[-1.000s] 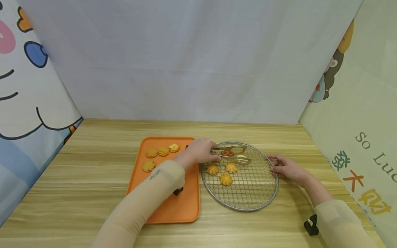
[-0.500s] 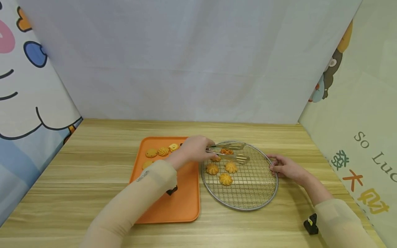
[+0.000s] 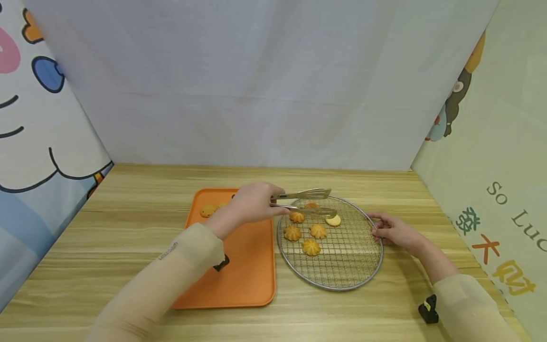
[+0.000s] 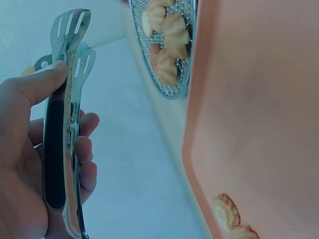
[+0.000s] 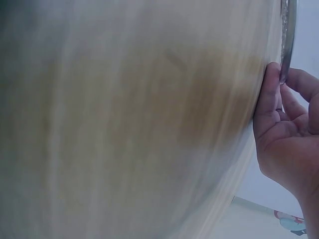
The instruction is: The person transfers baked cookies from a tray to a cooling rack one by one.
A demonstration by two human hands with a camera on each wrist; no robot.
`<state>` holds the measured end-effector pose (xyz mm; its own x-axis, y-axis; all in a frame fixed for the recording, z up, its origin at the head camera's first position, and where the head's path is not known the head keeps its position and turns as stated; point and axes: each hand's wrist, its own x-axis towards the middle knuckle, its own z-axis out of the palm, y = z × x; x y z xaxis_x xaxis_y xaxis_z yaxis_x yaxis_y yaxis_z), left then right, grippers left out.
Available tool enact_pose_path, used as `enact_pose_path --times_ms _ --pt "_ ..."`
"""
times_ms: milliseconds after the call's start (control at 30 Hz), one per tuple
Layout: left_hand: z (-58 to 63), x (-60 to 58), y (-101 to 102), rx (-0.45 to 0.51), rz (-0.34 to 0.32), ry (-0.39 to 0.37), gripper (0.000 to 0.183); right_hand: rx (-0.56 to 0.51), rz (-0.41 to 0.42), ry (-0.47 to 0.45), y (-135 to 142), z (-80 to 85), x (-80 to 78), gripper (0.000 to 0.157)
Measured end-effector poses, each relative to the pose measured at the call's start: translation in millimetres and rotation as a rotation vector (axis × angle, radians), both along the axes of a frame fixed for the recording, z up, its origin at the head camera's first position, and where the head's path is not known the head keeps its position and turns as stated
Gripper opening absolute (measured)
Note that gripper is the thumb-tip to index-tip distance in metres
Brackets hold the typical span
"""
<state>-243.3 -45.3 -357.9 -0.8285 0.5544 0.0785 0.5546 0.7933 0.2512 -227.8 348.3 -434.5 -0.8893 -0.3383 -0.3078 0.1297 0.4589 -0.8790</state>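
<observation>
In my left hand (image 3: 255, 203) I grip a pair of metal tongs (image 4: 67, 134) with slotted ends and black grips. Their two arms stand apart, with no cookie visible between them. They hang over the far side of a round wire rack (image 3: 342, 261). On the rack lie several flower-shaped cookies (image 3: 318, 231), a pale round cookie (image 3: 333, 221) and a reddish-brown cookie (image 3: 311, 206) partly behind the tongs. At the rack's right rim, my right hand (image 3: 395, 232) pinches the edge between thumb and fingers; the rim also shows in the right wrist view.
An orange tray (image 3: 248, 280) lies left of the rack, partly under my left forearm. Cookies (image 4: 227, 211) rest near its far edge, some hidden by the arm. Beneath is a wooden table (image 3: 107, 247), with a white cloth (image 3: 256, 95) behind and printed side panels.
My left hand has moved left and upward with the tongs, away from the pale cookie, which now lies uncovered on the rack. The right hand keeps its place on the rim.
</observation>
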Motion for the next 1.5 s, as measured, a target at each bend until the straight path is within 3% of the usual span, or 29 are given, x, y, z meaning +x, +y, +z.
enact_pose_path --times_ms 267,467,733,1200,1500 --pt "8.4 7.6 -22 0.051 0.029 0.041 0.054 -0.001 -0.005 0.006 0 -1.9 -1.0 0.061" --pt "13.9 13.0 -39 0.113 0.032 0.049 0.038 -0.001 -0.004 0.005 1 -3.2 -1.0 0.061" --pt "18.3 18.4 -62 0.160 0.048 0.076 0.039 -0.009 0.003 0.009 1 -6.0 -2.1 0.061" --pt "13.0 33.5 -111 0.183 0.034 0.157 0.047 -0.019 -0.004 0.007 2 -8.9 -4.1 0.061" --pt "4.9 40.6 -143 0.167 0.089 0.232 0.043 -0.019 -0.008 0.008 1 -8.9 -4.7 0.061"
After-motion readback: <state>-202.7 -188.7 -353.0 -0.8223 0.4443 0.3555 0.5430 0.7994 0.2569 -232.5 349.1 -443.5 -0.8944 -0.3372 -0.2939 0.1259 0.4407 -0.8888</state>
